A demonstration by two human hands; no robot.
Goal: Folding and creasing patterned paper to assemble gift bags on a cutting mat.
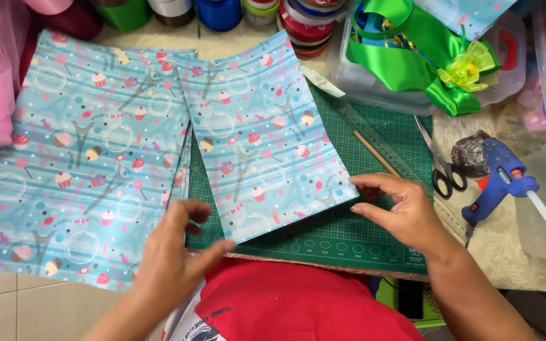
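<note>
A smaller sheet of light blue wrapping paper (pixel 260 136) with cupcakes and towers printed on it lies across a green cutting mat (pixel 374 218). My left hand (pixel 175 252) pinches its near left corner between thumb and fingers. My right hand (pixel 399 208) presses fingertips on its near right corner. A larger sheet of the same paper (pixel 77 158) lies flat to the left, partly under the smaller one.
A pencil (pixel 377 153) and a clear ruler lie on the mat. Black-handled scissors (pixel 440 167) and a blue glue gun (pixel 497 180) sit to the right. A clear box with green ribbon (pixel 424 57) and ribbon spools (pixel 308 19) stand at the back.
</note>
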